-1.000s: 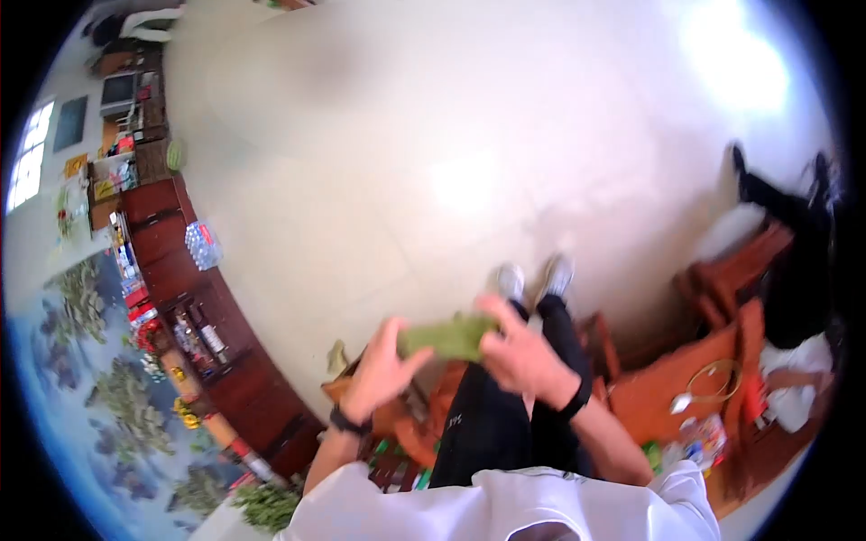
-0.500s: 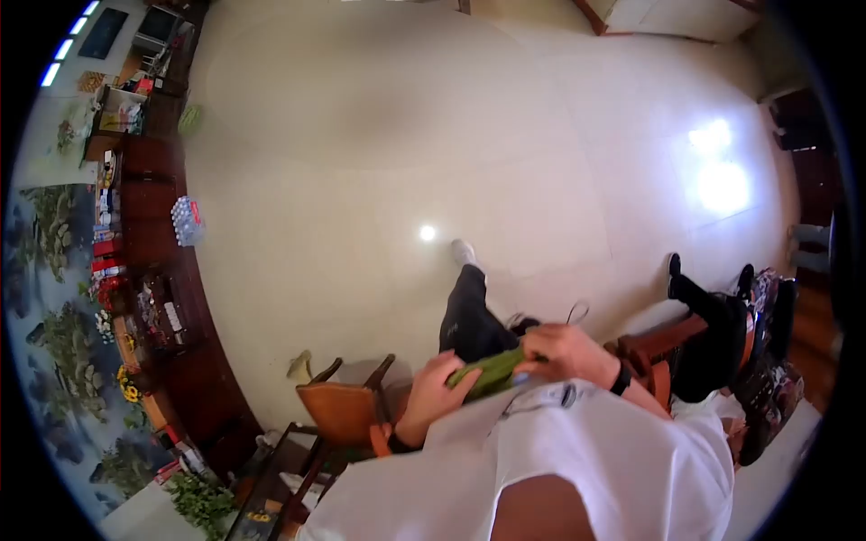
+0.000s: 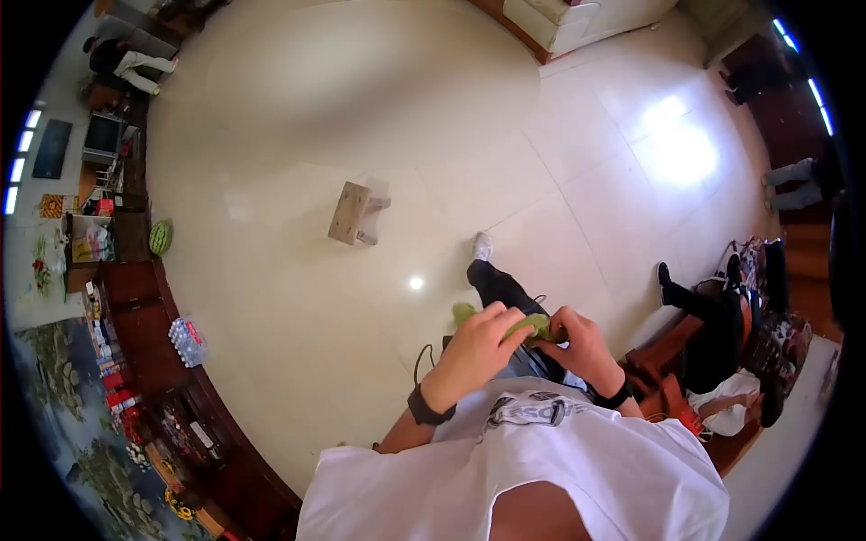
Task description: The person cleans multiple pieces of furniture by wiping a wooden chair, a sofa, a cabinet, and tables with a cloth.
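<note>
My left hand (image 3: 478,354) and my right hand (image 3: 582,345) are in front of my white shirt, close together. Between them they grip a long green thing (image 3: 539,323), its kind unclear because the fingers cover much of its middle. A greenish end (image 3: 464,312) sticks out beyond my left hand. The fingers of both hands are closed around it. A dark band circles each wrist, and a thin dark loop (image 3: 422,361) shows beside my left wrist.
A small wooden stool (image 3: 349,213) stands on the tiled floor ahead. Along the left are a watermelon (image 3: 161,237), a pack of bottles (image 3: 188,342) and dark cabinets (image 3: 135,311). On the right a person (image 3: 713,352) sits on a wooden bench; other people are farther off.
The view has turned, bringing the stool into sight and taking the brown chair out. My hands have drawn closer together, still on the green thing.
</note>
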The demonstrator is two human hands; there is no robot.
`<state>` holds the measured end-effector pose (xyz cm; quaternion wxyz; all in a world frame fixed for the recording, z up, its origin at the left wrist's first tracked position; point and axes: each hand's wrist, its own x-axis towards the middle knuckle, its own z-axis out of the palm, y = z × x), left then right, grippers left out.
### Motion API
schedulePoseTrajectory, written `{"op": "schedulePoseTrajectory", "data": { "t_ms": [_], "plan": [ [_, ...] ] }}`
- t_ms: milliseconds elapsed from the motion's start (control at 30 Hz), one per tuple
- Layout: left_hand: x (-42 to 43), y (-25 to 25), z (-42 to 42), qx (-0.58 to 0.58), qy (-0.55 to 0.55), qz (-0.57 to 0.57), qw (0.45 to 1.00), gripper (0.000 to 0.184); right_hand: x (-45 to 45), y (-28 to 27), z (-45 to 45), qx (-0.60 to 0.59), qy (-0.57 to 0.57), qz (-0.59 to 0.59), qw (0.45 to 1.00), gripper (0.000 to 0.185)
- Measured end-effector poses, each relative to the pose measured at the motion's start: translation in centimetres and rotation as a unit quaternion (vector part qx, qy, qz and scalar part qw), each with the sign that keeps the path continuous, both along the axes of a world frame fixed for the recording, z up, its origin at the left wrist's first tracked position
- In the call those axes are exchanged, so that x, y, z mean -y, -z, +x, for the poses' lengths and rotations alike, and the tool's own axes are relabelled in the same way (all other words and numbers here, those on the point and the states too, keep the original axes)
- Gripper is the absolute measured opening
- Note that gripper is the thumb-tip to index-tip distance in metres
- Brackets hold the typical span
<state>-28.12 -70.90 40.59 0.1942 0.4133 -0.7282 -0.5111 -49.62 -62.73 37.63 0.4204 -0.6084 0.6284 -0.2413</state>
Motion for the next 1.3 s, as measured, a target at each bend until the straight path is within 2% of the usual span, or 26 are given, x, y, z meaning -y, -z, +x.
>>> {"op": "schedulePoseTrajectory", "data": {
  "t_ms": [67,133,200,233,300,400,500,567,633,700,800,833,867,933,967,1067,1133,1167,1300],
  "plan": [
    [3.4,2.3,-1.0,0.015,-0.011,-0.012,1.000,0.018,4.0,0.2,-1.0,-0.049,0.023,0.006,0.999,0.039],
    [6.4,1.9,-1.3,0.033,-0.034,-0.023,0.999,0.019,8.5,-0.3,-2.1,-0.034,-0.001,-0.001,0.999,0.043],
    [9.3,1.6,-1.4,0.054,-0.044,0.121,0.990,0.020,12.7,-0.5,-3.3,0.007,-0.051,0.004,0.999,0.040],
    [10.4,1.9,-1.4,0.059,-0.044,0.101,0.992,0.024,14.7,-1.0,-3.9,0.007,-0.051,0.008,0.999,0.040],
    [12.5,1.7,-1.3,0.074,-0.038,0.105,0.991,0.025,18.9,-1.6,-4.8,-0.068,-0.124,-0.065,0.988,0.035],
    [16.4,1.3,-2.0,0.072,-0.055,0.122,0.988,0.031,23.3,-1.4,-5.7,-0.063,-0.159,-0.073,0.983,0.025],
    [21.2,0.9,-3.2,0.090,-0.068,0.114,0.987,0.029,28.1,-2.5,-5.9,-0.088,-0.188,-0.045,0.977,0.026],
    [25.3,1.1,-4.3,0.023,-0.037,0.118,0.992,0.035,30.6,-2.9,-6.3,-0.063,-0.161,-0.023,0.985,0.025],
    [30.1,0.9,-5.2,0.016,0.011,0.151,0.988,0.032,32.7,-3.3,-6.7,-0.023,-0.119,0.003,0.993,0.027],
    [35.0,0.9,-6.5,0.012,0.066,0.187,0.980,0.029,34.8,-4.4,-6.7,-0.035,-0.061,0.023,0.997,0.031],
    [41.1,1.5,-9.5,0.039,0.190,0.140,0.971,0.032,37.6,-5.2,-7.8,-0.039,-0.008,0.055,0.998,0.037],
    [43.2,1.5,-10.6,0.064,0.241,0.159,0.955,0.036,38.0,-5.2,-8.3,-0.036,0.003,0.076,0.996,0.041],
    [44.8,1.2,-11.8,0.069,0.251,0.165,0.951,0.036,38.5,-5.2,-8.8,-0.031,0.014,0.083,0.996,0.041],
    [48.4,0.5,-14.7,0.087,0.357,0.091,0.926,0.038,40.2,-4.7,-10.1,-0.034,0.042,0.087,0.995,0.038],
    [49.8,0.5,-16.4,0.117,0.390,0.097,0.908,0.039,40.8,-4.4,-10.8,-0.029,0.055,0.094,0.994,0.038],
    [52.9,1.1,-21.3,0.107,0.408,0.046,0.906,0.036,43.1,-3.3,-14.2,-0.019,0.128,0.089,0.988,0.035],
    [54.3,1.2,-24.1,0.078,0.361,0.013,0.929,0.032,44.6,-3.1,-17.4,-0.040,0.147,0.085,0.985,0.034],
    [55.2,0.8,-25.7,0.069,0.343,0.017,0.937,0.031,45.1,-3.3,-19.0,-0.056,0.153,0.077,0.984,0.041],
    [57.6,0.1,-32.0,0.009,0.294,0.046,0.955,0.023,48.3,-4.5,-26.1,-0.052,0.156,0.093,0.982,0.047]
  ]
}}
